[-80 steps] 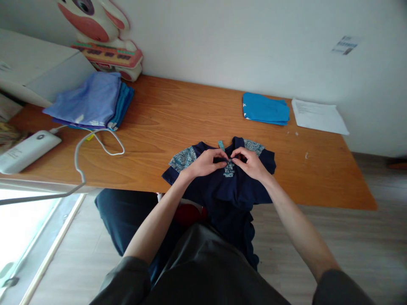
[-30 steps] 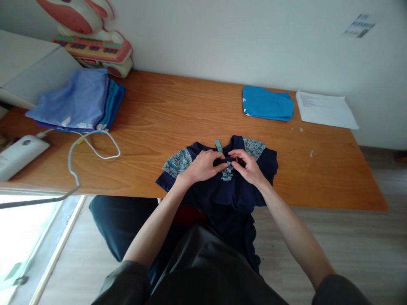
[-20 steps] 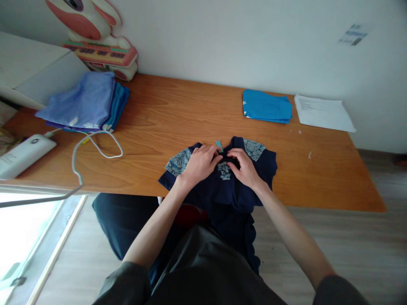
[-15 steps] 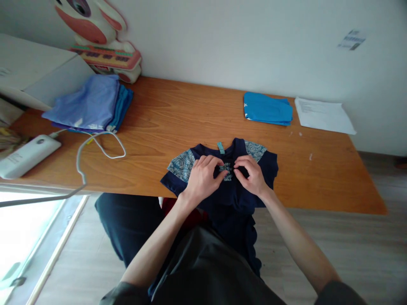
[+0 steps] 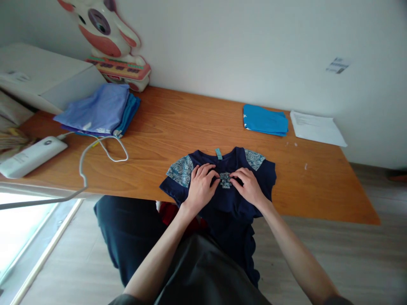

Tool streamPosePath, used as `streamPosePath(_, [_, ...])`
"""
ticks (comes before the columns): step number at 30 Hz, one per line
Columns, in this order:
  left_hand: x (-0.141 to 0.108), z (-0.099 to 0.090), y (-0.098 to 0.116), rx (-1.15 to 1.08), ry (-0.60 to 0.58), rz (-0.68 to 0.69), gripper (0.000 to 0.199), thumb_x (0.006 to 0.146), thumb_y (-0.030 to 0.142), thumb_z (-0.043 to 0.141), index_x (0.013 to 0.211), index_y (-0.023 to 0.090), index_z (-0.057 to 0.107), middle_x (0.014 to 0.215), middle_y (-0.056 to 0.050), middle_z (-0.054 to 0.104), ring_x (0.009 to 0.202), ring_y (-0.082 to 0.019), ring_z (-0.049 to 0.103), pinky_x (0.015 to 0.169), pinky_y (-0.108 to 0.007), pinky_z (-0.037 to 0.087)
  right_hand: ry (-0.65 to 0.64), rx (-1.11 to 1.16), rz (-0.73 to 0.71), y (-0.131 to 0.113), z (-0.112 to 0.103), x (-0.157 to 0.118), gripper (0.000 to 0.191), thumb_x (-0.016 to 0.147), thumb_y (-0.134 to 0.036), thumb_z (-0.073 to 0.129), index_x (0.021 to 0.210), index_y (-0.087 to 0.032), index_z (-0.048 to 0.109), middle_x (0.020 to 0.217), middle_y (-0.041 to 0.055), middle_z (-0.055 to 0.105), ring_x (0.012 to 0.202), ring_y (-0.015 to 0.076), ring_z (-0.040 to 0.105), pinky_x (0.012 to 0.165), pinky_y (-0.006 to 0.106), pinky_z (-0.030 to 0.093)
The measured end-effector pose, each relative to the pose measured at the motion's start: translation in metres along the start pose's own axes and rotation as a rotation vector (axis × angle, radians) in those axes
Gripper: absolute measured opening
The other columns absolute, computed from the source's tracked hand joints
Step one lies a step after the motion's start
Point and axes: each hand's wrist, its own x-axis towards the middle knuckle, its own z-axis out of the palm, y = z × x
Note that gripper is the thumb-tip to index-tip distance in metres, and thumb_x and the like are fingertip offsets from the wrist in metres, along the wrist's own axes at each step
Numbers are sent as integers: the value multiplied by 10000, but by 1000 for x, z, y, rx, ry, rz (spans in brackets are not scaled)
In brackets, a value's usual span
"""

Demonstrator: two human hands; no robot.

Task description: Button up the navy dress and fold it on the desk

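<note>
Shirt point(image 5: 219, 205) seemingly fore-aft; collar point(image 5: 239, 155) away

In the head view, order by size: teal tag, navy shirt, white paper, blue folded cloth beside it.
1. Navy shirt
2. Blue folded cloth and white paper: too alike to rank
3. Teal tag

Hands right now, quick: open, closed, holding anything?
Left hand: curled on the navy shirt, at the print's left edge; whether it grips cannot be told.
Right hand: curled at the print's right edge; grip cannot be told either.
</note>
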Motion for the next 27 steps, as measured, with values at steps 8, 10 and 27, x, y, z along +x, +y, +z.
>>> streamPosePath(8, [-13, -10, -13, 56, -23, 26, 286, 1113, 273, 579, 1377, 293, 689, 1697, -51, 582, 1686, -290, 390, 1427, -624, 223, 12, -69, 7, 2, 1, -3, 61, 1100, -267, 656, 1065, -259, 705, 1065, 70, 754, 1027, 282, 706, 951, 470, 516])
streamPosePath(10, [-15, -13, -13, 78, -34, 34, 334, 1115, 286, 578, 1434, 303, 675, 1733, -51, 543, 1698, -302, 369, 1425, -637, 227, 15, -86, 8, 1, 1, -3, 67, 1101, -268, 654, 1060, -258, 705, 1062, 70, 755, 1024, 282, 706, 952, 474, 519])
streamPosePath(27, [-91, -38, -42, 219, 96, -224, 718, 1097, 364, 604, 1773, 338, 366, 1835, -82, 359, 1731, -406, 246, 1388, -727, 248, 38, -244, 128, 15, -28, -43, 499, 1079, -463, 658, 1564, -345, 642, 1639, 94, 609, 1572, 422, 489, 1282, 721, 408])
